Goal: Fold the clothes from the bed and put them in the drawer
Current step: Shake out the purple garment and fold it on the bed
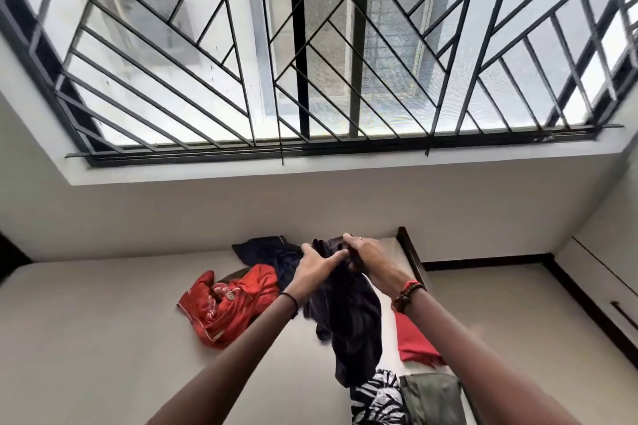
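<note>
Up high, a big window point(310, 45) with dark slanted bars fills most of what you can see. Under it is a plain wall, and then the bed point(86, 321) with its pale sheet. The left side of the bed is bare, so there is lots of flat room there to lay something down. The right side is busy, and the bed's dark wooden edge point(411, 252) is close behind the hands.

Clothes lie on the bed. A crumpled red shirt point(228, 304) sits left of the arms. A dark blue piece point(262, 247) lies behind it, near the wall. On the right there is a flat red cloth point(414, 338), and nearer to us a black-and-white patterned cloth point(376, 397) beside an olive green one point(431, 397). A drawer is not something I can pick out for sure.

The person is holding up a dark garment point(348, 321). It hangs long and straight down from the hands, and its loose bottom end dangles just above the patterned cloth. Both hands are at its top, close together. The right hand point(366, 252) has its fingers closed tight on the top edge. The left hand point(321, 264) touches the cloth with fingers stretched out, not yet closed. I think the left hand needs to slide left along the top edge to spread the garment wide.
</note>
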A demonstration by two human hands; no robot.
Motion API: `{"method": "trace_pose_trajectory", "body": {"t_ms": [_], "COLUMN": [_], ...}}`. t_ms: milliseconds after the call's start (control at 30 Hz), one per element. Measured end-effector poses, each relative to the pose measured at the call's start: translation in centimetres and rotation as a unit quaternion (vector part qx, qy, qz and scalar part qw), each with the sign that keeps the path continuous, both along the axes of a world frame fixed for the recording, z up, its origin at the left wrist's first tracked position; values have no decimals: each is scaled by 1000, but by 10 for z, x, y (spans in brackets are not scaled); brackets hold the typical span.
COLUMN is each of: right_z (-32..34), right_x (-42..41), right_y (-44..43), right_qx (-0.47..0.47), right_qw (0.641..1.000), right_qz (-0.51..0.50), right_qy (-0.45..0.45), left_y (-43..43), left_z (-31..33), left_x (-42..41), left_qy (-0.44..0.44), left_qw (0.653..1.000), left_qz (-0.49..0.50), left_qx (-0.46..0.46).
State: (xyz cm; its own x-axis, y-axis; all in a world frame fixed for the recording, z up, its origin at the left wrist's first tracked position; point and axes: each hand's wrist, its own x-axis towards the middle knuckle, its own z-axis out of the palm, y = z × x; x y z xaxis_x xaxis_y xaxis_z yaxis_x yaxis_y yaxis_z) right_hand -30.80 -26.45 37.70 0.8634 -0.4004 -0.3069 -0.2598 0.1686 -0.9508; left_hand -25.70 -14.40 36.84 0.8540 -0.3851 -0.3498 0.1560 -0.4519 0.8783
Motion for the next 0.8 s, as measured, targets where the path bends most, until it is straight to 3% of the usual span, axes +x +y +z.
{"method": "trace_pose_trajectory", "body": {"t_ms": [267, 467, 567, 667, 800], "right_z": [-7, 0, 6, 19, 31], "right_x": [1, -2, -1, -1, 10], "right_y": [-7, -36, -60, -75, -62], "right_qx": [39, 38, -33, -154, -353], "right_qw": [999, 999, 999, 986, 918], "right_qz": [14, -30, -39, 28, 177], "right_qy": [20, 22, -7, -50, -23], "left_y": [-2, 6, 11, 15, 13], "left_z": [2, 11, 15, 22, 26], "left_x": [-6, -11, -8, -6, -8], "left_qy": [53, 122, 140, 158, 166], "left_qw": [996, 982, 973, 964, 955], "left_qz": [45, 76, 92, 105, 108], "left_qx": [-57, -126, -157, -188, -219]}}
